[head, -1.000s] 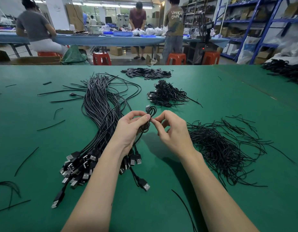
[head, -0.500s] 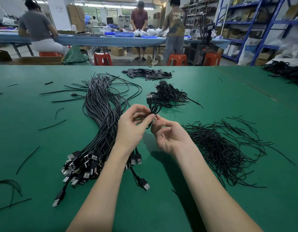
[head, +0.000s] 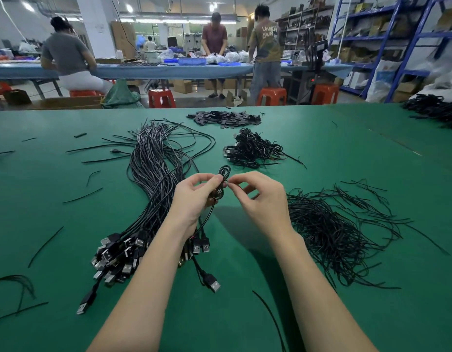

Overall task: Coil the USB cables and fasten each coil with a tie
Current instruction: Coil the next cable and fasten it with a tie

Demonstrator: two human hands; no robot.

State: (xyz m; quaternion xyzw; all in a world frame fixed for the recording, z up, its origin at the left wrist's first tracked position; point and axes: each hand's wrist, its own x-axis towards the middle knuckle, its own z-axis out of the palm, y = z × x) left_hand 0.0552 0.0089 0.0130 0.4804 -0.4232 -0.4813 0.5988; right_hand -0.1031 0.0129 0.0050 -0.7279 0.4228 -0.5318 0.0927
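— So what do the hands hold?
— Left hand (head: 194, 196) grips a small coiled cable (head: 221, 182) above the green desk (head: 321, 153); right hand (head: 260, 196) pinches the tie at its middle, beside the loose tie pile (head: 334, 229)

Black USB cables (head: 154, 174) with silver plugs and black ties (head: 329, 229) lie on a green surface (head: 321, 153); orange-red stools (head: 161, 97) and blue shelving (head: 397, 47) stand behind.
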